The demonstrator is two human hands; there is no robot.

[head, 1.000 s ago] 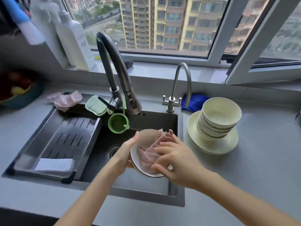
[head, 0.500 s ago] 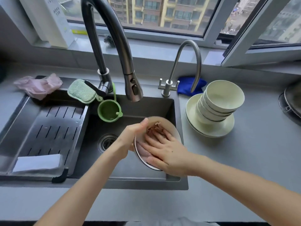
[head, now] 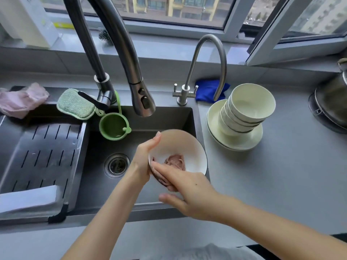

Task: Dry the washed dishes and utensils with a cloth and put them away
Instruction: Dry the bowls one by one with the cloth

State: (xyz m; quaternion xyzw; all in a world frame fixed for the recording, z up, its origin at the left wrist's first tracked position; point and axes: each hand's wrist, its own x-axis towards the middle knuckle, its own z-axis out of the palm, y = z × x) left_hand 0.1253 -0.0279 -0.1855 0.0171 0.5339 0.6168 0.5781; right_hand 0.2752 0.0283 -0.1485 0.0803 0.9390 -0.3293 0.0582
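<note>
Head view: bowl (head: 180, 145) tilted over sink (head: 165, 119) basin, near right corner, so drips likely fall inside; left hand (head: 144, 158) grips left rim, thumb on inner wall, steadying; right hand (head: 189, 190) presses pink cloth (head: 173, 163) into bowl, fingers straight and together, thumb apart; stacked bowls (head: 247, 107) on plates (head: 216, 126) right on counter (head: 281, 175), probably awaiting putting away.

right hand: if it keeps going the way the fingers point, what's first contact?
The right hand points up-left, fingers pressing the pink cloth into the bowl. Going on, it would likely meet the bowl's near-left wall, then the left hand gripping that rim. Depth is unclear.
</note>
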